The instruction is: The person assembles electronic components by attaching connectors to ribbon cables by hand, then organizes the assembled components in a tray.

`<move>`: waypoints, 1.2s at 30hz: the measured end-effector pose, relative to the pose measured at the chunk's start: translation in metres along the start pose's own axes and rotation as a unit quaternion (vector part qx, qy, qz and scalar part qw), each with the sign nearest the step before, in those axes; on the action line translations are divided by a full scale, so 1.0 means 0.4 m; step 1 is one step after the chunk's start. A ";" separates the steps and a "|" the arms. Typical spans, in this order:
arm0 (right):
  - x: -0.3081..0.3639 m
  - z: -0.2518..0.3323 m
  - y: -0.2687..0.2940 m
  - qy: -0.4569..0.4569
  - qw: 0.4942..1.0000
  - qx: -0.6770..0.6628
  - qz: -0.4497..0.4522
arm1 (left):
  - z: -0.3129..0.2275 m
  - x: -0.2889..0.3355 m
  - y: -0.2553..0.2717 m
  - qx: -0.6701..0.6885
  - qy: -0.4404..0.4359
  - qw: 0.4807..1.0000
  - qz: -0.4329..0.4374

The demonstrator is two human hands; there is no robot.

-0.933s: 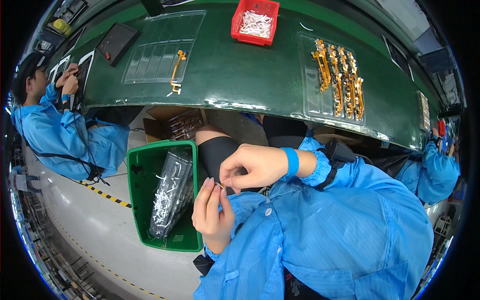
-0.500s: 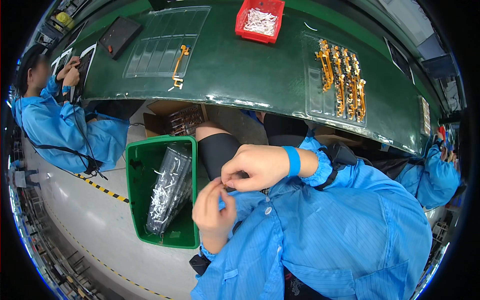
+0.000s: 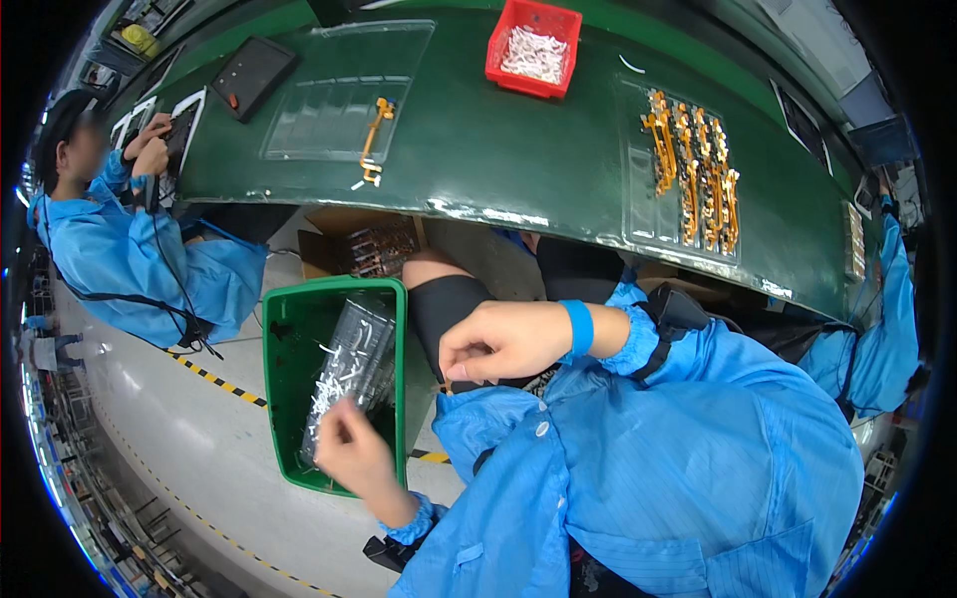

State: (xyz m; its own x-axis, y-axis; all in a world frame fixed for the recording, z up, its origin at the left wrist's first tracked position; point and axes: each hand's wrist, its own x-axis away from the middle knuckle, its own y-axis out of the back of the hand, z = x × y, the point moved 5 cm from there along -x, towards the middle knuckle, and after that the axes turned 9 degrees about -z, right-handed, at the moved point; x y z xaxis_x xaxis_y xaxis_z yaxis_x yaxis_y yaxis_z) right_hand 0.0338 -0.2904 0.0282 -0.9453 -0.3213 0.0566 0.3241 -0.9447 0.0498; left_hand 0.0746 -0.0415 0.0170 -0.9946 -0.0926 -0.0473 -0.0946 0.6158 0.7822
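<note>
Over the near side of the green bin [image 3: 405, 399] hovers my left hand [image 3: 354, 450], its thumb and fingers curled together and slightly blurred; I cannot make out anything in them. Inside the bin lie clear plastic trays [image 3: 364, 334] and many small white strips [image 3: 329, 384]. My right hand [image 3: 513, 342], with a blue band at its wrist, is held above my lap to the right of the bin. Its fingertips are pinched together, and a tiny orange-brown bit peeks out below them, too small to name.
On the green table [image 3: 518, 149] stand a red box [image 3: 498, 75] of white strips, a clear tray [image 3: 638, 214] of orange flex cables [image 3: 688, 179], and another tray with one flex cable [image 3: 375, 140]. A cardboard box [image 3: 321, 249] sits underneath. A co-worker [image 3: 150, 249] sits at left.
My left hand has parted from my right and moved left and down over the green bin. The right hand stays nearly in place, still pinched. The view has shifted slightly.
</note>
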 end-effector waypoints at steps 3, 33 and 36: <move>-0.015 -0.011 -0.006 -0.006 1.000 0.019 0.002 | -0.117 0.056 -0.095 0.356 -0.006 0.914 0.193; 0.098 0.003 0.212 -0.042 0.991 0.019 -0.124 | -0.379 -0.049 -0.281 0.515 0.108 0.677 0.515; 0.072 0.008 0.227 0.048 0.991 -0.051 -0.114 | -0.449 -0.103 -0.258 0.477 0.061 0.707 0.518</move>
State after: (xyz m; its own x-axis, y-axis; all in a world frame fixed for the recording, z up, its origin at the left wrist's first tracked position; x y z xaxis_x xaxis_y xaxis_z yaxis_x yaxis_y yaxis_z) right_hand 0.0360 -0.3852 0.0374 -0.9942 -0.0995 -0.0403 0.1015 -0.9935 -0.0509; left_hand 0.1330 -0.2418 0.0496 -0.5460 0.7641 0.3437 0.6384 0.6450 -0.4199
